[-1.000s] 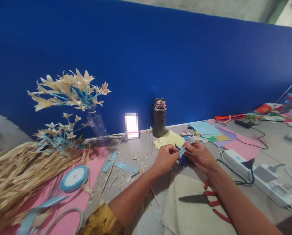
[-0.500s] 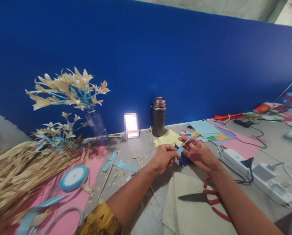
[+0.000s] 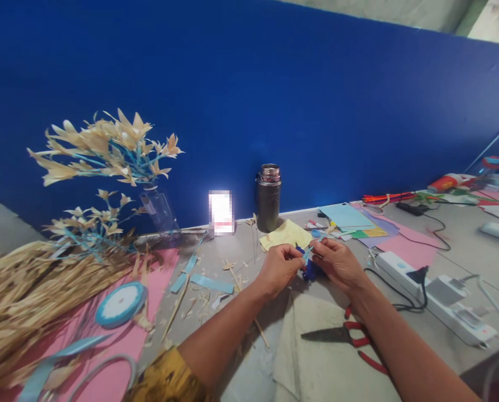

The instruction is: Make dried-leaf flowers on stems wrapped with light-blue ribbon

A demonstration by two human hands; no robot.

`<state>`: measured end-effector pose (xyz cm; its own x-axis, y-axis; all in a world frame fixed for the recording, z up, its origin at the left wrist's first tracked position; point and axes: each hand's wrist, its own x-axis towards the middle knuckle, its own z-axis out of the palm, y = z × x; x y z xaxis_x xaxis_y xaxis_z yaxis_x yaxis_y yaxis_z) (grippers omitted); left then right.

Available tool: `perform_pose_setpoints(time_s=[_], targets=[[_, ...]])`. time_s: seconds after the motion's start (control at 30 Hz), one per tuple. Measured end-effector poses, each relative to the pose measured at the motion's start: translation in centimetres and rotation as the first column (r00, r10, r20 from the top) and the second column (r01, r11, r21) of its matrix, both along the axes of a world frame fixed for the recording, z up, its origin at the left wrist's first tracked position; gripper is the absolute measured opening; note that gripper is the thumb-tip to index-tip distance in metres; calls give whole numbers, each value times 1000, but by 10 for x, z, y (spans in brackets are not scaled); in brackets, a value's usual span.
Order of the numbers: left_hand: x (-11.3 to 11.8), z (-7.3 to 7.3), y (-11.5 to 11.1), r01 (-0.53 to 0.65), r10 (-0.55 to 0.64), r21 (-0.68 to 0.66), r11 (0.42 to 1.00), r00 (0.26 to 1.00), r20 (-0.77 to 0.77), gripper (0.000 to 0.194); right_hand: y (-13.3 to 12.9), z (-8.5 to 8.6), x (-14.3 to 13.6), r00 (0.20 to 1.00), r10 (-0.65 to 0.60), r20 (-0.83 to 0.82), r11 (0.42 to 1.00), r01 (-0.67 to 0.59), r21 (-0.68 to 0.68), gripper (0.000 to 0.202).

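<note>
Between my two hands is a thin light-blue ribbon strip. My left hand pinches its lower end between thumb and fingers. On the other side, my right hand has its thumb and fingertips closed on the upper end. Just behind and below the fingertips lies a dark-blue object, mostly hidden, so its kind cannot be told. Red-handled scissors rest on a folded pale cloth under my right forearm. Cut light-blue ribbon pieces lie to the left of my left hand.
A dark flask stands by the blue wall near yellow paper. At left are husk flowers in a clear bottle, a ribbon spool and dried husks. A white power strip with cables sits right.
My right hand's fingers have turned inward and closed nearer to my left fingertips. The ribbon strip between them is less visible. The view has shifted slightly.
</note>
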<state>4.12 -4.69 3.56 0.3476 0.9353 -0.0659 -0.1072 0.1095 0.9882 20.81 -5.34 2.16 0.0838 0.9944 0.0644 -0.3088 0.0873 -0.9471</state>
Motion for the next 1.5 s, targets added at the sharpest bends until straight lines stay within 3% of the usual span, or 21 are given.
perform_pose_setpoints(time_s=[0.23, 0.37, 0.53, 0.67, 0.77, 0.97, 1.3, 1.5], targets=[[-4, 8, -1, 181, -140, -246, 952, 975, 175, 26, -4, 4, -1, 999, 44, -24, 997, -43, 60, 30], [-7, 12, -1, 281, -215, -296, 913, 947, 237, 24, -6, 7, -2, 997, 57, -51, 996, -53, 74, 29], [-4, 7, -1, 110, -87, -174, 979, 987, 137, 14, -6, 7, 1, 995, 56, -77, 998, -54, 37, 35], [0, 2, -2, 14, -7, -75, 997, 996, 87, 10, -2, 2, 1, 995, 55, -84, 998, -55, 6, 33], [0, 3, -2, 48, -42, -71, 996, 995, 92, 14, 0, -1, 0, 995, 32, -92, 999, -31, 13, 28], [-5, 10, -2, 191, -155, -213, 958, 972, 175, 26, -1, 1, 4, 993, 32, -116, 999, -27, 41, 31], [-6, 6, 0, 142, -102, -241, 960, 980, 172, 23, -2, 4, 1, 999, 3, -38, 999, -5, -38, 34], [-10, 7, 2, 252, -192, -236, 938, 949, 250, 29, -1, 2, 0, 998, -63, 21, 997, 64, -32, 37]])
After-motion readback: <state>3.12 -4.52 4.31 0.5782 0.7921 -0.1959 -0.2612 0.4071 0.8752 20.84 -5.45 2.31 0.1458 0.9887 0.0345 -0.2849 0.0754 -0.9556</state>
